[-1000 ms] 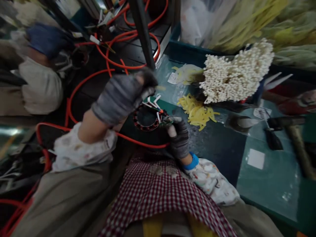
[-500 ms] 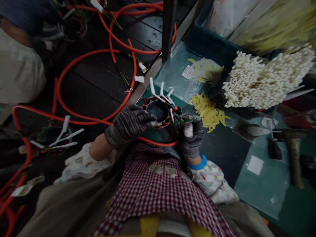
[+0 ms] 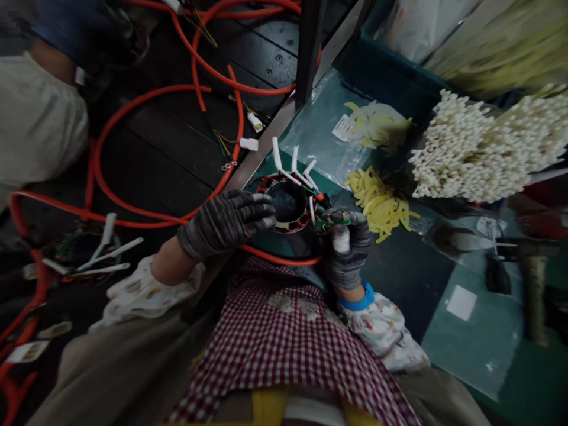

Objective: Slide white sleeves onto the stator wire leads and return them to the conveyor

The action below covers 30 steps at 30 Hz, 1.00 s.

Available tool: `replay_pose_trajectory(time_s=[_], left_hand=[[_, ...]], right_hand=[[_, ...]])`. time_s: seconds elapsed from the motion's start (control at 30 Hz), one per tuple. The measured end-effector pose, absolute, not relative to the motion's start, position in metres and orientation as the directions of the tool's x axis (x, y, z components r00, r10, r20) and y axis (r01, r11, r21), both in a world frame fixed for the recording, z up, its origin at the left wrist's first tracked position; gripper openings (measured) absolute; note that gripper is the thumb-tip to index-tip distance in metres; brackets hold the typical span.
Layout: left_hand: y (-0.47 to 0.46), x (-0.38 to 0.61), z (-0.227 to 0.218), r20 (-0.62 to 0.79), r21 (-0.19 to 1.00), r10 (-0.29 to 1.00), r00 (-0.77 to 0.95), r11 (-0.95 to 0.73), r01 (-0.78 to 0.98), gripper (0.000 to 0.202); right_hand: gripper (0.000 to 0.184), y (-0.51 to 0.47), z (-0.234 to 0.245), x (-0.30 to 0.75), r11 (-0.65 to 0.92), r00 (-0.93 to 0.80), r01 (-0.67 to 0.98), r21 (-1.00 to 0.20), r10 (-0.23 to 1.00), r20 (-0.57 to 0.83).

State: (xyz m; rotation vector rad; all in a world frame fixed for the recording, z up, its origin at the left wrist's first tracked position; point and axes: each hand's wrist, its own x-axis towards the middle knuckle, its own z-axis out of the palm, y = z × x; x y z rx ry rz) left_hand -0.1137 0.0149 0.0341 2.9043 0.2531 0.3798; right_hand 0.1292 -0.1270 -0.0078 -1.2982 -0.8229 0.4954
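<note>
A round motor stator (image 3: 287, 204) with copper windings lies at the table's near edge, with white sleeved leads (image 3: 290, 165) sticking up from it. My left hand (image 3: 226, 222), in a grey glove, has its fingers laid on the stator's left rim. My right hand (image 3: 346, 248), also gloved, is closed in a pinch on thin green wires (image 3: 333, 223) at the stator's right side, thumb up.
Yellow sleeve pieces (image 3: 377, 204) and a big bundle of white tubes (image 3: 483, 151) lie beyond on the green table (image 3: 479, 349). Orange cables (image 3: 177, 124) loop over the dark floor at left, beside another stator (image 3: 84, 251). A hammer (image 3: 532, 278) rests at right. Another person's sleeve (image 3: 35, 124) shows upper left.
My left hand came down from a raised position and settled on the stator's left rim. My right hand kept its pinch on the wires. The view shifted slightly.
</note>
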Motion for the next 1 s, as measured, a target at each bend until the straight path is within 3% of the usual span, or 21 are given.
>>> replay_pose_trajectory(time_s=[0.2,0.37,0.53,0.6,0.7,0.8,0.9,0.97,1.0], left_hand=[[0.021,-0.116,0.016,0.232,0.344,0.287,0.929,-0.918,0.197,0.021],[0.002,-0.100,0.003,0.179,0.324,0.416,0.892,-0.880,0.346,0.028],[-0.039,-0.069,-0.007,0.335,0.335,0.485,0.808,-0.863,0.379,0.016],[-0.048,-0.064,-0.010,0.363,0.355,0.500,0.786,-0.854,0.380,0.018],[-0.052,-0.066,-0.009,0.440,0.295,0.476,0.761,-0.878,0.378,0.024],[-0.053,-0.072,-0.002,0.522,0.270,0.430,0.737,-0.903,0.335,0.029],[-0.055,-0.080,0.002,0.644,0.359,0.421,0.639,-0.904,0.234,0.023],[-0.057,-0.086,0.001,0.738,0.514,0.543,0.400,-0.837,0.188,0.018],[-0.057,-0.089,-0.001,0.708,0.642,0.659,0.254,-0.750,0.160,0.024]], right_hand=[[0.027,-0.130,-0.010,0.130,0.209,0.628,0.148,-0.967,0.735,0.255],[0.028,-0.126,-0.003,0.130,0.273,0.662,0.171,-0.947,0.680,0.315],[0.030,-0.119,0.006,0.142,0.311,0.563,0.169,-0.935,0.748,0.350],[0.031,-0.119,0.006,0.150,0.276,0.556,0.175,-0.945,0.764,0.327],[0.036,-0.118,0.006,0.161,0.198,0.571,0.173,-0.965,0.778,0.262],[0.035,-0.116,0.012,0.165,0.213,0.459,0.162,-0.964,0.848,0.264],[0.024,-0.113,0.026,0.167,0.221,0.261,0.222,-0.950,0.925,0.276],[0.017,-0.110,0.039,0.170,0.224,0.113,0.310,-0.924,0.956,0.270],[0.015,-0.108,0.046,0.171,0.239,0.035,0.357,-0.903,0.963,0.269]])
